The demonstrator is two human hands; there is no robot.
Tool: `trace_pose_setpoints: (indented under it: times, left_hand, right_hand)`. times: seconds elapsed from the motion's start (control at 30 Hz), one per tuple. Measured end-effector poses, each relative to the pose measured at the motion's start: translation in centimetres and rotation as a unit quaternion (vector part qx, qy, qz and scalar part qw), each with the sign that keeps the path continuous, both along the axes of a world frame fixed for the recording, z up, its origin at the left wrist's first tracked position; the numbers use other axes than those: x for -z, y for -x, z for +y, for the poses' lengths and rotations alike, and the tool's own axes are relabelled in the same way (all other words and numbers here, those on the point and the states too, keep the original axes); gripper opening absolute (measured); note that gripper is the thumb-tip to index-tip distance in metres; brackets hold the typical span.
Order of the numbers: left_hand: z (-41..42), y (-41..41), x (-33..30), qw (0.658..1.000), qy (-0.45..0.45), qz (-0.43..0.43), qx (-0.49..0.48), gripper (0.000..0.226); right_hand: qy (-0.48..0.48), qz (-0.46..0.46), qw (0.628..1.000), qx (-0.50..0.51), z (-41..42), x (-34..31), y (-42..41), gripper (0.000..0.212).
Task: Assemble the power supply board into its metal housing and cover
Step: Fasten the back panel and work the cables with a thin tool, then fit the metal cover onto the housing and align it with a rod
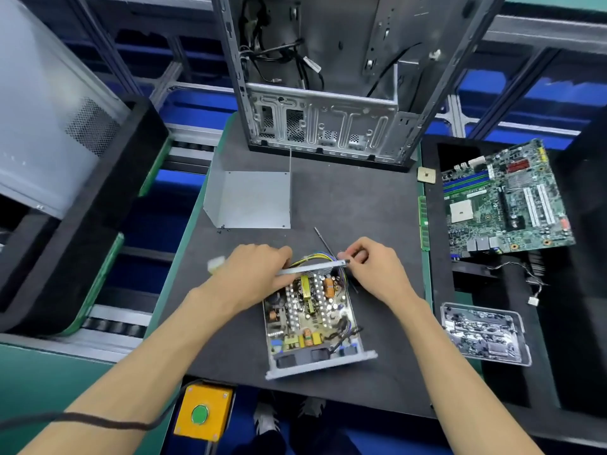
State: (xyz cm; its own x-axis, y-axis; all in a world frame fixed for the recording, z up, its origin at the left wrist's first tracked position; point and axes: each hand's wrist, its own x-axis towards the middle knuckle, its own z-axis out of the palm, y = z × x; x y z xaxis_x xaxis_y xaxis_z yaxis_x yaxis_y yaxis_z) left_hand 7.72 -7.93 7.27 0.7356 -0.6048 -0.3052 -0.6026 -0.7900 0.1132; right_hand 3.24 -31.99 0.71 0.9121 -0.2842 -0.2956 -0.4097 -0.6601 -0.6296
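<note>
The power supply board (308,315) lies inside its open metal housing (320,366) on the dark mat. My left hand (254,272) grips the far wall of the housing from the left. My right hand (374,269) pinches a small dark part at the far right corner of that wall, by the bundle of coloured wires (317,257). The bent metal cover (251,200) lies apart on the mat, further back and to the left. A thin screwdriver (323,241) lies just beyond my right hand.
An open computer case (323,126) stands at the back of the mat. A motherboard (507,198) lies to the right, with a clear tray of parts (486,333) nearer me. Small screws (223,228) sit by the cover. A yellow button box (203,412) sits at the front edge.
</note>
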Motion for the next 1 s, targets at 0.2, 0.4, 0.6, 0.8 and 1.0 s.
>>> trace_pose_setpoints:
  times: [0.2,0.4,0.6,0.8,1.0]
  left_hand:
    - [2.1,2.2,0.1,0.987,0.102,0.062,-0.109,0.026]
    - [2.7,2.7,0.4,0.978,0.118,0.075,-0.153,0.035]
    - [3.2,2.3,0.5,0.971,0.102,0.119,-0.180,0.038]
    - [4.0,1.2,0.1,0.956,0.063,0.186,-0.217,0.059]
    - [6.6,-2.9,-0.7,0.894,0.154,0.038,-0.419,0.066]
  right_hand:
    - [0.023,0.026,0.993,-0.116,0.7,-0.2,-1.5,0.021]
    - [0.011,0.070,0.977,-0.202,1.0,-1.0,-2.8,0.025]
    - [0.023,0.078,0.979,-0.188,0.5,-1.2,-3.6,0.026]
    - [0.052,0.070,0.983,-0.161,0.7,-1.0,-4.7,0.019]
    - [0.074,0.073,0.983,-0.154,0.3,-1.2,-5.3,0.019]
